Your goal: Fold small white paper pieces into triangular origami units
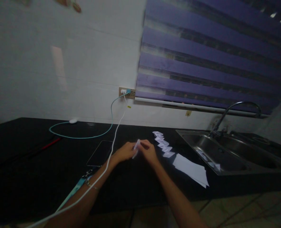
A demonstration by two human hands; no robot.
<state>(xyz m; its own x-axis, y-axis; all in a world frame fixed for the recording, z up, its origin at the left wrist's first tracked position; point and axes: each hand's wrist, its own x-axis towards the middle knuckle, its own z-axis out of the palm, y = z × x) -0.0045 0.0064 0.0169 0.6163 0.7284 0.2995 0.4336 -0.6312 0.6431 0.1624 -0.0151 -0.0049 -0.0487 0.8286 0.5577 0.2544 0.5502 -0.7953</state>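
Note:
Both my hands meet over the black counter [31, 164] around a small piece of white folded paper [136, 148]. My left hand [124, 152] pinches its left side and my right hand [148, 152] pinches its right side, fingers closed on it. To the right of my hands a row of several small folded paper pieces [163, 145] lies on the counter. A stack of flat white paper sheets [191, 169] rests further right, near the counter's front edge.
A steel sink [226, 152] with a curved faucet [238, 109] sits at the right. A dark phone [100, 153] lies left of my hands. White and teal cables [112, 126] run from a wall socket [126, 92]. Purple blinds [209, 53] hang behind.

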